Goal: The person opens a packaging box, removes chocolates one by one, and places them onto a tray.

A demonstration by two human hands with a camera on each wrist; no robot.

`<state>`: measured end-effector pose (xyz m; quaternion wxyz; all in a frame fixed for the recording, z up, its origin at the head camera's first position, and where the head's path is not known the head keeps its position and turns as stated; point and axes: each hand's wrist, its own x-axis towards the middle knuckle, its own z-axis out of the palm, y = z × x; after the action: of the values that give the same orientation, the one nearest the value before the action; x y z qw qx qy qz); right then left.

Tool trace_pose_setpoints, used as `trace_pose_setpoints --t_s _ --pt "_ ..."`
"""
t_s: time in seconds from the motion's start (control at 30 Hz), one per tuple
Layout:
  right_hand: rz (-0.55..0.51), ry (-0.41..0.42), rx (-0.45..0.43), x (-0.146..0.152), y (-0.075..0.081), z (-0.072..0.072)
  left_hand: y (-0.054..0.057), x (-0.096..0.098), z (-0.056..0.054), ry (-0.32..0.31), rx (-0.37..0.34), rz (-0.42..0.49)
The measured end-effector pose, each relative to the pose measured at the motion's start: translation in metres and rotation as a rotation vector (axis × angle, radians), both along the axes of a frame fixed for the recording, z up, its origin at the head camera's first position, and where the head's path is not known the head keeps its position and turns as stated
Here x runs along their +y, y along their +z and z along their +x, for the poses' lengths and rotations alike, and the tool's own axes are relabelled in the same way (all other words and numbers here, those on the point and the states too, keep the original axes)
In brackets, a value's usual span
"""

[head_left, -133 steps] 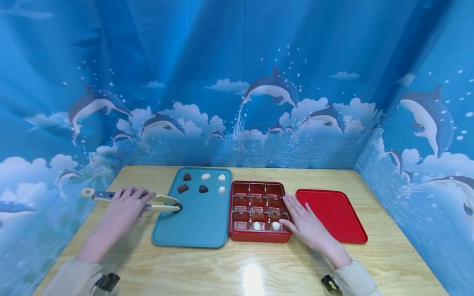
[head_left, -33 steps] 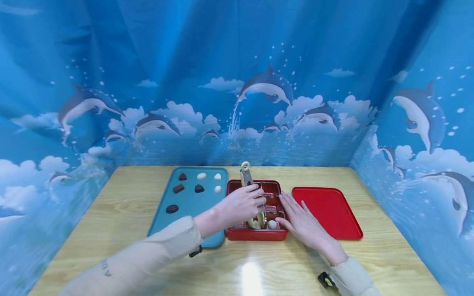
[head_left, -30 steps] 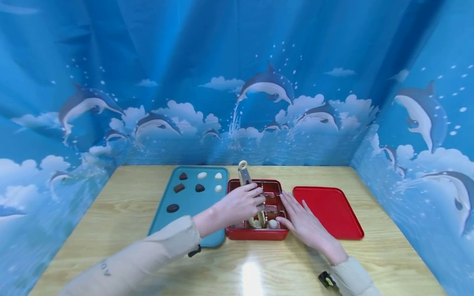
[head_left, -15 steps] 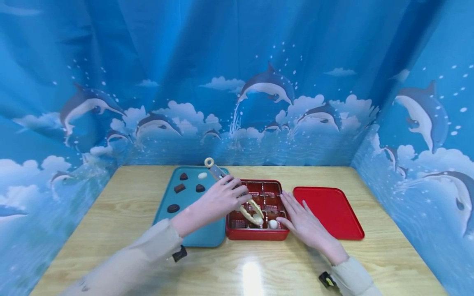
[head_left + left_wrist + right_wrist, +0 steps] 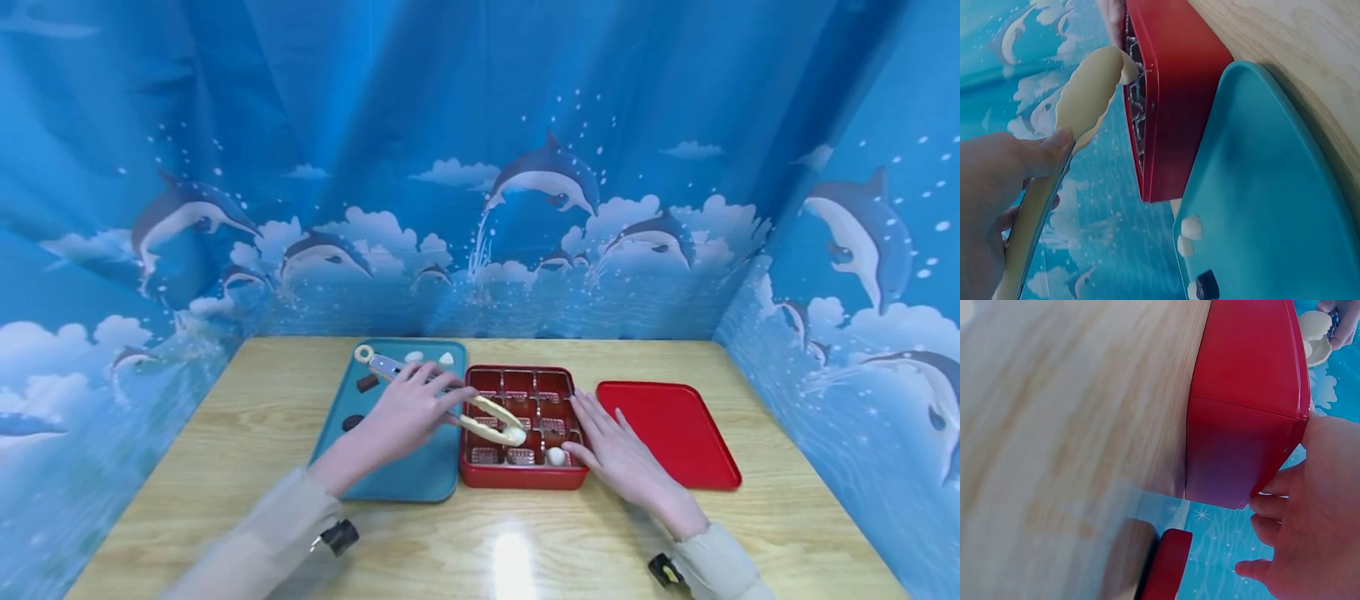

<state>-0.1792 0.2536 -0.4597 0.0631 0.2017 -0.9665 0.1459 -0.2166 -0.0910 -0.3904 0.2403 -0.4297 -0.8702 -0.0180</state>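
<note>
My left hand (image 5: 416, 407) grips tongs (image 5: 478, 430) over the red box (image 5: 525, 477). Pinched in their pale tips is a white chocolate (image 5: 515, 435), raised above the clear divided insert; the left wrist view shows it partly behind a tip (image 5: 1127, 70). Another white chocolate (image 5: 556, 456) sits in the front right compartment. Flat along the box's right rim lies my right hand (image 5: 618, 457), its fingers straight; in the right wrist view the fingers touch the box wall (image 5: 1235, 450).
Left of the box lies a blue tray (image 5: 420, 479) bearing several dark and white chocolates, including a brown block (image 5: 367, 382) and a dark oval (image 5: 352, 422); my left arm and the tongs hide some. A red lid (image 5: 675, 433) lies right of the box.
The tongs let go of the dark oval on the tray and moved right to the box. They took the white chocolate from the front middle compartment and lifted it. The right hand stays put.
</note>
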Motion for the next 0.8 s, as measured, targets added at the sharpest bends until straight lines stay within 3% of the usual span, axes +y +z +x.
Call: trace_pose_setpoints --t_s 0.47,0.8 --pt "0.008 -0.026 -0.043 -0.002 0.000 0.000 0.005 -0.049 0.009 0.147 -0.098 0.154" --pt "0.006 -0.023 -0.039 -0.002 0.000 0.000 0.002 -0.099 0.013 0.257 -0.044 0.174"
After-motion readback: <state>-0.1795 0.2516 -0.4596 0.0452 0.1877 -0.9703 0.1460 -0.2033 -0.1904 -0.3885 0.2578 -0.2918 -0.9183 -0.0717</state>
